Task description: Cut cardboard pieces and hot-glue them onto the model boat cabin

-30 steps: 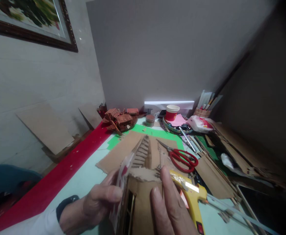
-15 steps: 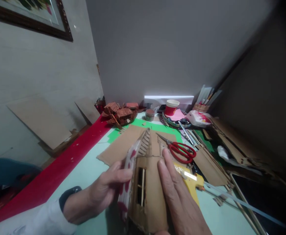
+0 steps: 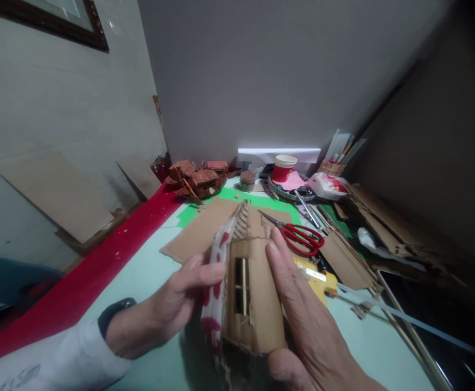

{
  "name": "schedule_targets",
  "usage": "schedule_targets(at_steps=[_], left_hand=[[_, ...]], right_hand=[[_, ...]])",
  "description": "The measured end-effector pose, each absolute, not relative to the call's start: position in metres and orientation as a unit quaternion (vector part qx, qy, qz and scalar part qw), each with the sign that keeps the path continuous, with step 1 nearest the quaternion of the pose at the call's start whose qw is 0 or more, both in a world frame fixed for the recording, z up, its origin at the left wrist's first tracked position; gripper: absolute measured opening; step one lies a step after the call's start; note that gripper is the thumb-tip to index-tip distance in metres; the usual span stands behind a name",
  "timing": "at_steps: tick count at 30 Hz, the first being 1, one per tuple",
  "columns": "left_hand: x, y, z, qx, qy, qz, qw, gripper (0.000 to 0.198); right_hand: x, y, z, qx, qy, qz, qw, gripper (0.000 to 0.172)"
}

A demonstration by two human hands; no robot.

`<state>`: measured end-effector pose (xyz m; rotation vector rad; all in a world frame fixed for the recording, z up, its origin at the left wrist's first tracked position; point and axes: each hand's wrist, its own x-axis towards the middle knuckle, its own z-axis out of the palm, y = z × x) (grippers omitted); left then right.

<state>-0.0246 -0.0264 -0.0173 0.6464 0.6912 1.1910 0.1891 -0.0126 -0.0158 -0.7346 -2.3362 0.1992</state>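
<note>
A cardboard model boat (image 3: 261, 304) is held between my two hands above the table, its pointed, ribbed end facing away from me. Its curved brown cabin has a window cut into the left side, and white paper with red spots covers the hull's left side. My left hand (image 3: 180, 290) grips that side, thumb on the rim, remaining fingers partly hidden beneath. Against the cabin's right side lies my right hand (image 3: 306, 309), fingers pointing forward and thumb at the near edge. Red-handled scissors (image 3: 302, 239) and a yellow glue gun (image 3: 318, 279) lie just beyond my right hand.
Flat cardboard (image 3: 192, 233) lies beyond the boat. At the back stand reddish-brown model boats (image 3: 202, 182), a small jar (image 3: 247, 181) and a red paper cup (image 3: 284, 169) on a round tray. Cardboard strips (image 3: 343, 258) and a dark framed panel (image 3: 424, 320) occupy the right.
The boat has shifted slightly right and tilted, showing more of the cabin's near edge. My right thumb now shows at that edge. The surroundings sit slightly differently in view.
</note>
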Motion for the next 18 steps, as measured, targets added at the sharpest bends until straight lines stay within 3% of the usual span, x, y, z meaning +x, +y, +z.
schedule_targets(at_steps=[6, 14, 18], left_hand=[[-0.0218, -0.0249, -0.0185, 0.292, 0.278, 0.542, 0.737, 0.021], [-0.0206, -0.0255, -0.0146, 0.248, 0.342, 0.536, 0.731, 0.045], [-0.0209, -0.0264, -0.0113, 0.230, 0.347, 0.553, 0.722, 0.044]], right_hand=[[0.1918, -0.0163, -0.0112, -0.277, -0.900, 0.084, 0.326, 0.082], [0.1893, -0.0127, -0.0147, -0.279, -0.894, 0.067, 0.344, 0.082], [0.1870, -0.0114, -0.0098, -0.280, -0.887, 0.094, 0.354, 0.082]])
